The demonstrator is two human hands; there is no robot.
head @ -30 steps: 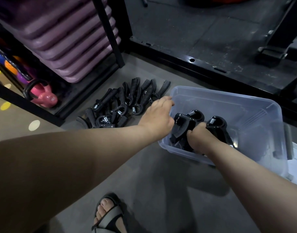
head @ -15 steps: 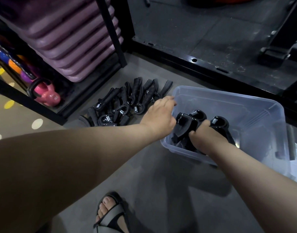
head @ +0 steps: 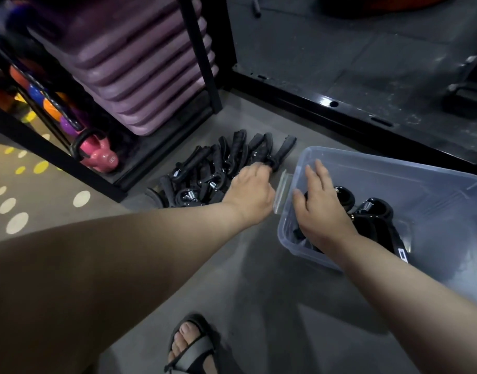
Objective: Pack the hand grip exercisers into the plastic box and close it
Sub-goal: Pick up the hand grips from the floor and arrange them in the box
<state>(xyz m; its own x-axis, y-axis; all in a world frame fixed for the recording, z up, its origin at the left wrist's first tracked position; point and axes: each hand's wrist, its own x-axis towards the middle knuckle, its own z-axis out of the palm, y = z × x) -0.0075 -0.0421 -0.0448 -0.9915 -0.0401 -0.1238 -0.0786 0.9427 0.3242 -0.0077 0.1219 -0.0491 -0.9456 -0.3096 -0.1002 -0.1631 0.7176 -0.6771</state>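
Grey gym floor (head: 272, 292) fills our downward view, with a black rack (head: 196, 63) at the back left. Our left hand (head: 252, 191) reaches into a pile of hand grip exercisers (head: 205, 171) lying on the floor just left of a clear, open plastic box (head: 394, 168). Its fingers curl round the end of the nearest exerciser (head: 284, 148). Our right hand (head: 323, 211) hovers over the box's left end, fingers straight and spread, holding nothing. Beneath it, inside the box, we count two exercisers (head: 375, 211) by their springs. The pile is too tangled to count exactly. The rack holds one pink kettlebell (head: 99, 157) and a stack of purple platforms (head: 140, 68). One sandalled foot (head: 191, 349) shows below.
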